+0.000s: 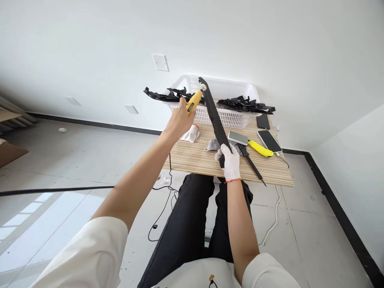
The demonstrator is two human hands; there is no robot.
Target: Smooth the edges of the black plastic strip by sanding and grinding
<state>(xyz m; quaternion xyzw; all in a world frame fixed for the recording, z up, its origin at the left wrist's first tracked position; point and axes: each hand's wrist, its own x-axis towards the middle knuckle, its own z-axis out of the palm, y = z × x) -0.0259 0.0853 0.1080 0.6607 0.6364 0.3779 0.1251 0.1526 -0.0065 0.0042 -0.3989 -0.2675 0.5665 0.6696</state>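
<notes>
My bare left hand [179, 119] is closed around a yellow handheld rotary tool [194, 101]. The white round tip [203, 87] of this tool sits at the upper end of a long black plastic strip [214, 114]; whether it presses on the surface I cannot tell. In a white knit glove, my right hand [231, 162] grips the strip's lower end, holding it slanted above the table. A grey cloth [213, 145] lies behind that hand. Just right of it are a yellow-handled tool with a grey flat head [238, 138] and a thin black tool [252, 165].
A white plastic basket [229, 120] at the table's back bears several black strips [244, 105]. On the wooden table [192, 157] lie a white glove [192, 134] and two phones [269, 141], [263, 121]. Cables [163, 218] trail on the floor; the wall [120, 52] rises behind.
</notes>
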